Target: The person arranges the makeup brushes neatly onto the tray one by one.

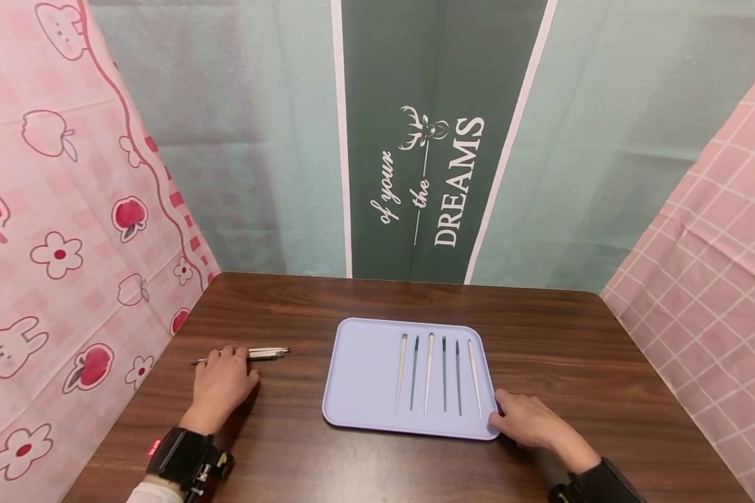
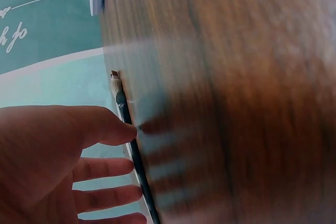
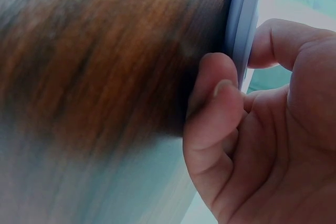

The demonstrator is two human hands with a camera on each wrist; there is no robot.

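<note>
On the table's left side, my left hand [image 1: 223,384] rests over a small bunch of slim makeup brushes [image 1: 267,354], some pale and some dark. Its thumb and spread fingertips touch down at a dark-handled brush [image 2: 135,156] in the left wrist view; the palm hides part of the bunch in the head view. My right hand [image 1: 528,419] pinches the near right corner of a lavender tray [image 1: 361,377], thumb above the rim and curled fingers below it. Several brushes [image 1: 429,374] lie in a spaced row on the tray's right half, pale and dark handles mixed.
The brown wooden table [image 1: 277,447] carries the tray near its middle. A grey-green curtain [image 1: 264,140] with printed lettering hangs behind. Pink patterned cloth [image 1: 56,181] stands along the left side and pink checked cloth [image 1: 717,244] along the right.
</note>
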